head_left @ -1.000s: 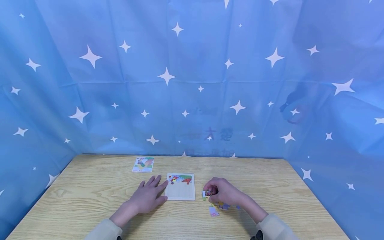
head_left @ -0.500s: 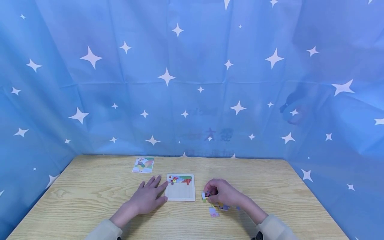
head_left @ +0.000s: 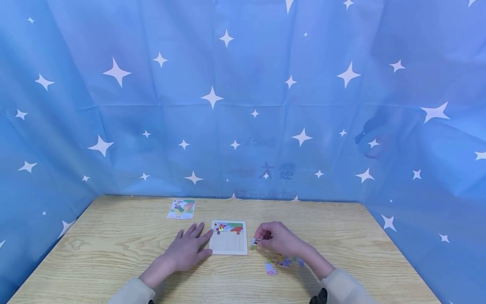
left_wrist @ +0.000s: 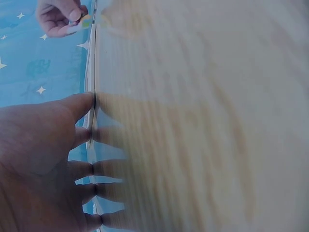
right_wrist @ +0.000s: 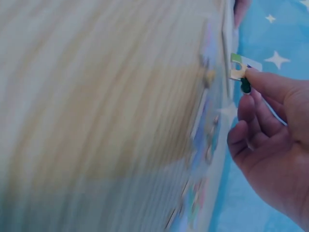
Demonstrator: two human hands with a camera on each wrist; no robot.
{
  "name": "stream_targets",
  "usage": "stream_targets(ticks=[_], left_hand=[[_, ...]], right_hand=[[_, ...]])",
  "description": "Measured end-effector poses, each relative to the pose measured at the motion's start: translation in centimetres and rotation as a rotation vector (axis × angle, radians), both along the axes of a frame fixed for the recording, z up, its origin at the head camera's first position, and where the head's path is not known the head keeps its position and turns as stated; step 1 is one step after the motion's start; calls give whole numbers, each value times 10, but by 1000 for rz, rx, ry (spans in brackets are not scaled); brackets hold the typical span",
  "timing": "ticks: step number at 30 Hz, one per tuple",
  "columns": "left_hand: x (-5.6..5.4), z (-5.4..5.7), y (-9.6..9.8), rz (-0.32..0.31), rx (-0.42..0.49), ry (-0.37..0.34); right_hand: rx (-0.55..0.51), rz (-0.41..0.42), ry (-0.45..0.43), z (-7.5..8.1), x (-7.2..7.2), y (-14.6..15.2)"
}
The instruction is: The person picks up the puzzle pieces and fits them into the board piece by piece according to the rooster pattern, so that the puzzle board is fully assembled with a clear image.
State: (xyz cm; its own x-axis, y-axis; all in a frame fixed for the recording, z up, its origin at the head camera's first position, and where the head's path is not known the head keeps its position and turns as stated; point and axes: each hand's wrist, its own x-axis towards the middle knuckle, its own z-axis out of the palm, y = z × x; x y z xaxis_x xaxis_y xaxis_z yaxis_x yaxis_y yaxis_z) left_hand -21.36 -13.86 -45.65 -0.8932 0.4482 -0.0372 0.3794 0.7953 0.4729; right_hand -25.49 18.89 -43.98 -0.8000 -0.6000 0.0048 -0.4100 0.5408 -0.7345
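A puzzle tray (head_left: pixel 228 243) with a pale rim lies mid-table, its top strip filled with colourful pieces and its lower part bare wood. My left hand (head_left: pixel 187 250) lies spread on the table, index finger and thumb touching the tray's left edge; in the left wrist view its fingertips rest on the tabletop. Right of the tray, my right hand (head_left: pixel 279 240) pinches a jigsaw piece (right_wrist: pixel 239 67) between thumb and fingers, above the table. The piece shows green, white and yellow, with a dark green tab. Several loose jigsaw pieces (head_left: pixel 271 269) lie below the right hand, partly overlapping.
A picture card (head_left: pixel 181 209) showing a bird-like animal lies at the back left of the wooden table (head_left: pixel 125 236). A blue curtain (head_left: pixel 243 105) with white stars hangs behind the table and along both sides.
My right hand has lifted and moved slightly left towards the tray with the jigsaw piece, uncovering more of the loose pieces. The left hand and tray have stayed put.
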Motion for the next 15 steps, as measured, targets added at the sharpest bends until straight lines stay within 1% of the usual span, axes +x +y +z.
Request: stream_targets(ticks=[6, 10, 15], left_hand=[[-1, -2, -1, -10, 5, 9], [-4, -7, -2, -17, 11, 25], [-6, -14, -3, -23, 17, 49]], right_hand=[[-47, 1, 3, 1, -4, -22], [-67, 25, 12, -1, -8, -38], [-86, 20, 2, -6, -13, -56]])
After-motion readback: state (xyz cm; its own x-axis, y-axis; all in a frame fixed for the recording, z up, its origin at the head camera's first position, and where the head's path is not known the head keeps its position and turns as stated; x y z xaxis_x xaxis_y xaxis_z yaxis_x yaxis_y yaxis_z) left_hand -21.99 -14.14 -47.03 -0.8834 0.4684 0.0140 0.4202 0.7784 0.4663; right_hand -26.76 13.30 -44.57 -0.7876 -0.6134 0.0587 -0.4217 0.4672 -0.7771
